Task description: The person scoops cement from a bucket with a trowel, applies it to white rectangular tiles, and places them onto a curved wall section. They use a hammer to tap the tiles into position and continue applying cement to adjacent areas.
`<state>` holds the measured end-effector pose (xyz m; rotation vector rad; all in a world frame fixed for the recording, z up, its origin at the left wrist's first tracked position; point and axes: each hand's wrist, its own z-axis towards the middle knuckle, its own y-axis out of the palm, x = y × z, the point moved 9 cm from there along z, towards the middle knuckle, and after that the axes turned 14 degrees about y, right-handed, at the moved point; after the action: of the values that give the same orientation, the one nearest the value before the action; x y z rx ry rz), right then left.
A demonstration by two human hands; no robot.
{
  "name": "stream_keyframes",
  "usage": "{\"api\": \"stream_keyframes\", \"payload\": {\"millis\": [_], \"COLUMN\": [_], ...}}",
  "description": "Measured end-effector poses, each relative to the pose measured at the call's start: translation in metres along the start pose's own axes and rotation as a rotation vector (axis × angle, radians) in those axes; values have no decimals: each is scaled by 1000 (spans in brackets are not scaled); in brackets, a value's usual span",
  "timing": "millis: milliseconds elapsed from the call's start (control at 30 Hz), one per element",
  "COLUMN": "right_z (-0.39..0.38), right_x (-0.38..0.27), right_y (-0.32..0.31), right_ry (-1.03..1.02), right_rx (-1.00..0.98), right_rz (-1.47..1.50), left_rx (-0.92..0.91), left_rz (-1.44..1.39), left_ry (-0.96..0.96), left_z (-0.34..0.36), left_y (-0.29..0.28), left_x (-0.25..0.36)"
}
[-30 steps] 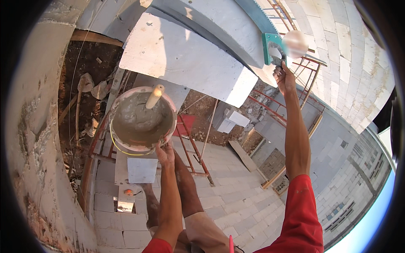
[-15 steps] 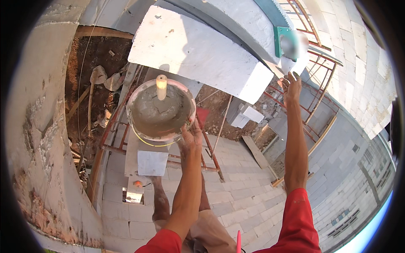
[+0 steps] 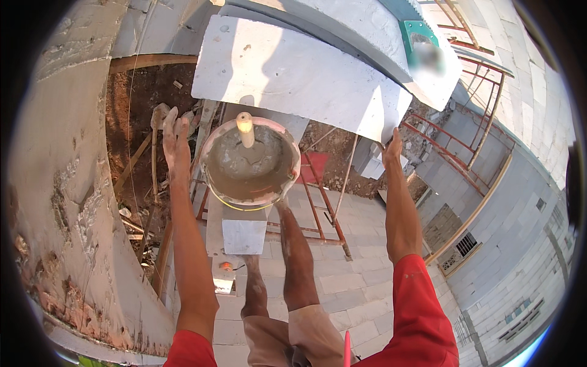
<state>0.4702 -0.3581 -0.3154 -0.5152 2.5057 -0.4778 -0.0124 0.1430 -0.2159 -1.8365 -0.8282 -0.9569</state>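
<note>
A long white block (image 3: pixel 306 79) lies in front of me, with shadow and sun across its top. My right hand (image 3: pixel 392 151) is at the block's near right corner, fingers pointing up and stretched along its end; whether it bears on the block is hard to tell. My left hand (image 3: pixel 177 144) is raised near the block's left end, fingers apart, holding nothing. Between my arms stands a round bucket (image 3: pixel 296 160) of wet grey mortar with a yellow carrying handle. A pale wooden tool handle (image 3: pixel 245 128) sticks up from the mortar; its lower part is hidden.
A handsaw with a green grip (image 3: pixel 413 38) rests on the white masonry beyond the block. Rusty red scaffold frames (image 3: pixel 321 202) stand beside the bucket and at right. A smaller white block (image 3: pixel 243 237) sits below the bucket. A rough plastered wall (image 3: pixel 79 202) rises at left.
My left hand has left the bucket's rim and moved up and left, opening. My right hand has come down from near the saw to the block's right corner. The view has shifted slightly.
</note>
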Motion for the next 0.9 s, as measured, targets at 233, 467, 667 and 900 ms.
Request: {"api": "stream_keyframes", "payload": {"millis": [233,467,667,900], "right_z": [-17,-71,-83,-133], "right_x": [0,-37,-132,-156], "right_y": [21,-20,-16,19], "right_ry": [-33,-2,-104,-467], "right_rx": [2,149,238,335], "right_rz": [71,-257,-616,-988], "left_rx": [-112,39,81,-123], "left_rz": [85,322,657,682], "left_ry": [-8,180,131,119], "left_z": [52,67,121,119], "left_y": [73,50,57,70], "left_x": [-14,74,144,148]}}
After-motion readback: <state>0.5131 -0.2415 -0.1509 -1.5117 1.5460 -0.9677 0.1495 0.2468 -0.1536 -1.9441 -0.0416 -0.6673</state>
